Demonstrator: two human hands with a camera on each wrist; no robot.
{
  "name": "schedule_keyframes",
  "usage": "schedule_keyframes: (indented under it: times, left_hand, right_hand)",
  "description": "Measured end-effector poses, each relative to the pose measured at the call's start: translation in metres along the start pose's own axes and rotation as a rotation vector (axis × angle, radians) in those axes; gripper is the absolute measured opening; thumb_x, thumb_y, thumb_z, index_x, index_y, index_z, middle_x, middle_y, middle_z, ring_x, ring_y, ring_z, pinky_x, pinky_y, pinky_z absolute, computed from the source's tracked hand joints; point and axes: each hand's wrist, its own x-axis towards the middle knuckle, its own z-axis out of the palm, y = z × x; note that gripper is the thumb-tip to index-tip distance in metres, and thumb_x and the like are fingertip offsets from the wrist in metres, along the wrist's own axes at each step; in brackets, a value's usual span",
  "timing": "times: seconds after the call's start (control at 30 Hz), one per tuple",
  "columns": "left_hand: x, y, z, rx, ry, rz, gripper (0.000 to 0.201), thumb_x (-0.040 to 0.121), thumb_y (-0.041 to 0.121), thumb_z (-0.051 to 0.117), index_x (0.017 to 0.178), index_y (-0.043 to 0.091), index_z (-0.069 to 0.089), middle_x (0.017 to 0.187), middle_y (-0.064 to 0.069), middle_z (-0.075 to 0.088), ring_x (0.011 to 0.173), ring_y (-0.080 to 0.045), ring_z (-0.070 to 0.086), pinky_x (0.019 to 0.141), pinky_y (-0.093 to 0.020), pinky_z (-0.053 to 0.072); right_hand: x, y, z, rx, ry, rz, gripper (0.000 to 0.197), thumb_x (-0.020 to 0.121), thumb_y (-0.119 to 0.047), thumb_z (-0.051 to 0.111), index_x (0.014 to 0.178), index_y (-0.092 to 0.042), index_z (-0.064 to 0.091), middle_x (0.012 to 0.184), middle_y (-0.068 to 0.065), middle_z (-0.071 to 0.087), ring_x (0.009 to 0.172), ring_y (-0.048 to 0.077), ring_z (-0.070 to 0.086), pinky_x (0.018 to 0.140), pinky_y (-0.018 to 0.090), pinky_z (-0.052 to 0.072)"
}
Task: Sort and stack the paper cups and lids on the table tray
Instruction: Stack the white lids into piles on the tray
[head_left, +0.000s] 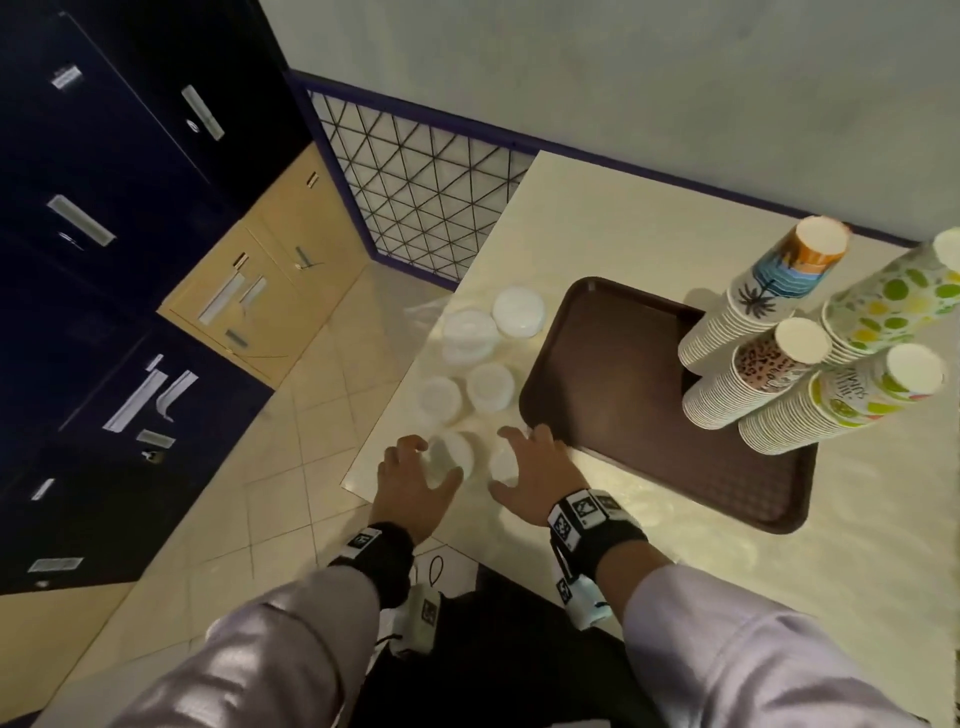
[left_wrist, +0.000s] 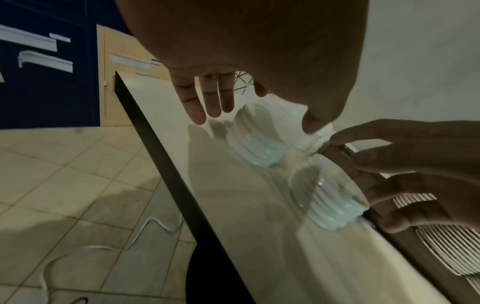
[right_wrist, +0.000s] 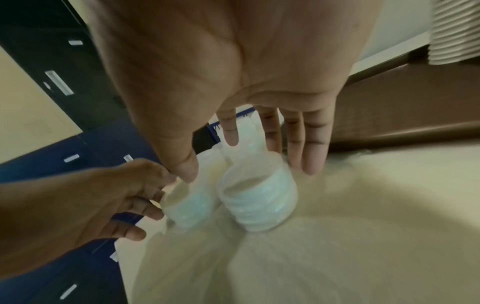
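Observation:
Two short stacks of translucent plastic lids stand at the table's front-left corner, the left stack (head_left: 460, 451) (left_wrist: 259, 148) (right_wrist: 189, 205) and the right stack (head_left: 503, 465) (left_wrist: 330, 197) (right_wrist: 259, 201). My left hand (head_left: 434, 460) (left_wrist: 259, 117) hovers over the left stack with fingers spread and the thumb at its side. My right hand (head_left: 501, 460) (right_wrist: 246, 170) is spread over the right stack, fingers straight. Neither hand has closed round its stack. Just right of the hands lies the brown tray (head_left: 623, 441).
Several more lid stacks (head_left: 490, 387) sit further back on the table, left of the tray. Tall stacks of upside-down patterned paper cups (head_left: 753, 374) lean on the tray's right end. The table edge (left_wrist: 161, 148) drops to tiled floor at the left; cabinets stand beyond.

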Motion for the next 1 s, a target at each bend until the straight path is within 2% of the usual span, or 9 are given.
schedule_keyframes:
  times: [0.1,0.17,0.23,0.33,0.47,0.57,0.67,0.87,1.0]
  left_hand:
    - [0.005,0.002,0.002,-0.071,-0.01,-0.066,0.063,0.085,0.044,0.075,0.13,0.017,0.041,0.12,0.002,0.041,0.115,-0.025,0.045,0.099,-0.039,0.042]
    - [0.007,0.001,0.004,-0.024,-0.022,-0.02,0.072,0.082,0.051,0.078,0.134,0.018,0.04,0.12,0.005,0.038,0.11,-0.019,0.04,0.097,-0.035,0.04]
    - [0.009,0.002,0.005,-0.003,-0.022,-0.005,0.072,0.082,0.056,0.076,0.133,0.019,0.041,0.119,0.006,0.039,0.108,-0.018,0.039,0.094,-0.033,0.039]
    - [0.014,0.011,0.004,-0.042,-0.009,-0.072,0.058,0.089,0.048,0.068,0.13,0.017,0.043,0.122,-0.003,0.049,0.114,-0.026,0.046,0.096,-0.04,0.043]
    - [0.022,0.012,0.003,-0.022,-0.025,-0.084,0.054,0.091,0.038,0.07,0.129,0.012,0.043,0.125,-0.013,0.055,0.116,-0.034,0.052,0.097,-0.044,0.047]
    - [0.026,0.011,0.003,-0.026,-0.065,-0.093,0.052,0.091,0.034,0.071,0.128,0.014,0.041,0.125,-0.013,0.056,0.115,-0.035,0.056,0.096,-0.043,0.05]
    - [0.03,0.012,0.002,-0.041,-0.09,-0.129,0.056,0.089,0.035,0.074,0.129,0.018,0.04,0.127,-0.013,0.056,0.115,-0.034,0.058,0.098,-0.043,0.051]
    - [0.037,0.01,0.003,-0.026,-0.13,-0.178,0.07,0.085,0.041,0.078,0.137,0.014,0.042,0.129,-0.015,0.056,0.117,-0.034,0.059,0.102,-0.044,0.05]
    - [0.039,0.01,0.003,-0.08,-0.145,-0.19,0.076,0.082,0.039,0.083,0.14,0.01,0.043,0.131,-0.014,0.056,0.119,-0.032,0.059,0.103,-0.044,0.051]
  right_hand:
    - [0.007,-0.003,0.008,-0.005,0.005,0.053,0.08,0.087,-0.056,0.059,0.153,-0.03,0.024,0.148,0.008,0.025,0.135,0.035,0.035,0.106,0.047,0.044]
    - [0.011,-0.003,0.012,-0.042,-0.013,0.058,0.083,0.083,-0.057,0.061,0.153,-0.031,0.023,0.148,0.008,0.025,0.133,0.035,0.036,0.103,0.047,0.046]
    - [0.014,-0.003,0.014,-0.079,-0.039,0.054,0.082,0.083,-0.056,0.061,0.152,-0.031,0.023,0.149,0.009,0.025,0.132,0.035,0.036,0.103,0.046,0.046]
    - [0.016,-0.005,0.014,-0.087,-0.039,0.058,0.075,0.089,-0.055,0.054,0.153,-0.029,0.026,0.152,0.011,0.028,0.134,0.035,0.034,0.108,0.045,0.042]
    - [0.019,-0.008,0.013,-0.158,0.015,0.012,0.055,0.1,-0.037,0.039,0.152,-0.019,0.031,0.149,0.013,0.039,0.131,0.034,0.04,0.109,0.044,0.037]
    - [0.022,-0.007,0.014,-0.165,0.012,0.036,0.057,0.101,-0.033,0.043,0.154,-0.018,0.027,0.145,0.016,0.04,0.128,0.036,0.043,0.109,0.043,0.038]
    - [0.025,-0.007,0.014,-0.163,-0.015,0.077,0.062,0.102,-0.038,0.047,0.156,-0.021,0.021,0.145,0.017,0.038,0.126,0.037,0.045,0.108,0.042,0.04]
    - [0.026,-0.005,0.011,-0.106,-0.062,0.111,0.071,0.1,-0.041,0.054,0.159,-0.026,0.016,0.148,0.018,0.029,0.132,0.039,0.037,0.111,0.044,0.038]
    - [0.026,-0.004,0.012,-0.077,-0.065,0.117,0.077,0.099,-0.045,0.056,0.16,-0.023,0.014,0.151,0.02,0.028,0.138,0.038,0.03,0.115,0.046,0.033]
